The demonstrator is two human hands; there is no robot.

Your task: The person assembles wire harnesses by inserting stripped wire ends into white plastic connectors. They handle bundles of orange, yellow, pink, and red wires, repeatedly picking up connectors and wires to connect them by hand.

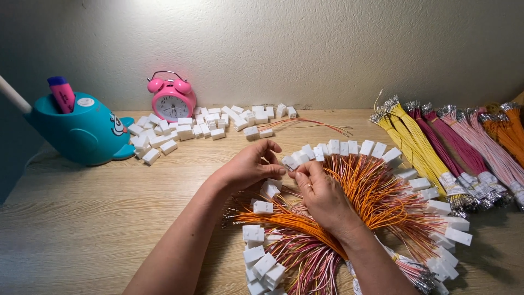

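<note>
Both hands pinch small white rectangular connector, wires trailing.

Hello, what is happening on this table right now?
A person works at a wooden table with both hands. The left hand and the right hand meet over a fan-shaped pile of wired connectors, pinching one small white connector between the fingertips. Loose white connectors lie near a pink alarm clock. Bundles of coloured wires lie at the right, and a teal whale-shaped holder stands at the left.
</note>
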